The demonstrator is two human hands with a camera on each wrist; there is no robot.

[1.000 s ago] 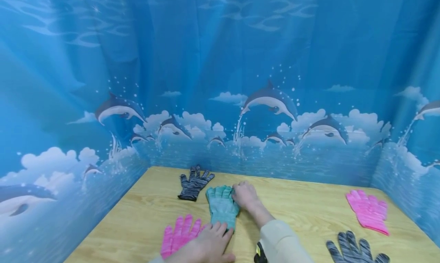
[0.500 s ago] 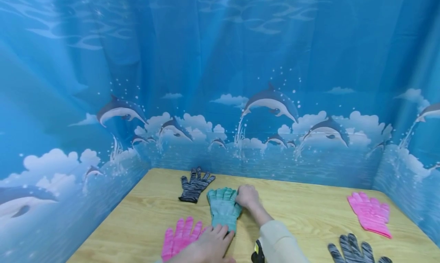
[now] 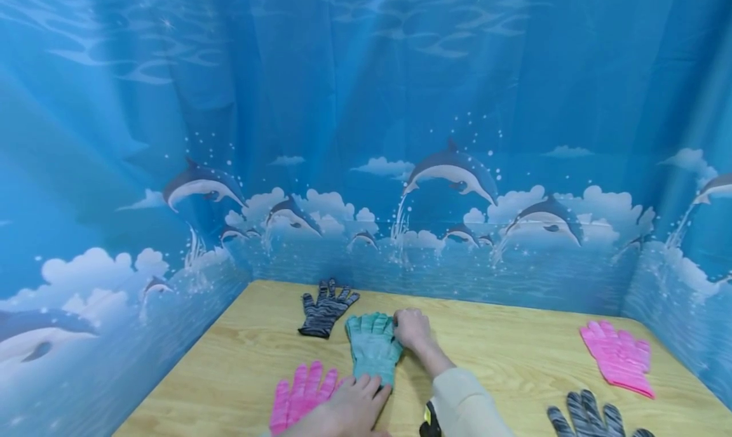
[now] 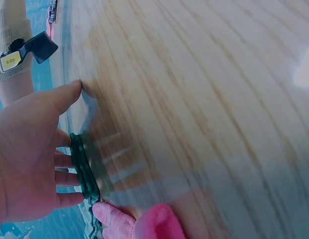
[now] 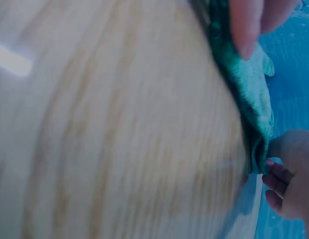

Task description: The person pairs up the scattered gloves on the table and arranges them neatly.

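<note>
Teal glove (image 3: 373, 345) flat near the middle of a wood-grain table (image 3: 503, 354), fingers toward the back, cuff toward the near side; possibly a stacked pair, judging by the layered cuff edge in the left wrist view. On the cuff, the left hand (image 3: 356, 404): fingers straight and laid on the fabric edge, thumb spread apart, nothing pinched; a placement probably serving to anchor the cuff against sliding. At the right-hand edge, beside the glove's fingers, the right hand (image 3: 415, 331): fingers bent, close against the fabric; pinching or merely pressing, impossible to tell, with the contact turned away in the head view and partly cut off in the right wrist view. Likely reason for contact at opposite ends: steadying of one during arrangement of the other.

Surroundings: nearer pink glove (image 3: 298, 396), partly covered by the left hand and forearm, just beside the teal cuff, and so the closest hindrance. Beyond, to the left of the teal fingers and apart from them, a dark striped glove (image 3: 324, 316). Well apart on the right, a second pink glove (image 3: 620, 361) and a second striped glove (image 3: 589, 416), the latter cut by the lower border. On the right forearm, below a pale sleeve (image 3: 469, 402), a black device (image 4: 40, 48) with yellow label, bulky over the work. Behind and at the sides, a dolphin-printed blue curtain (image 3: 366, 107), limiting room at the back
</note>
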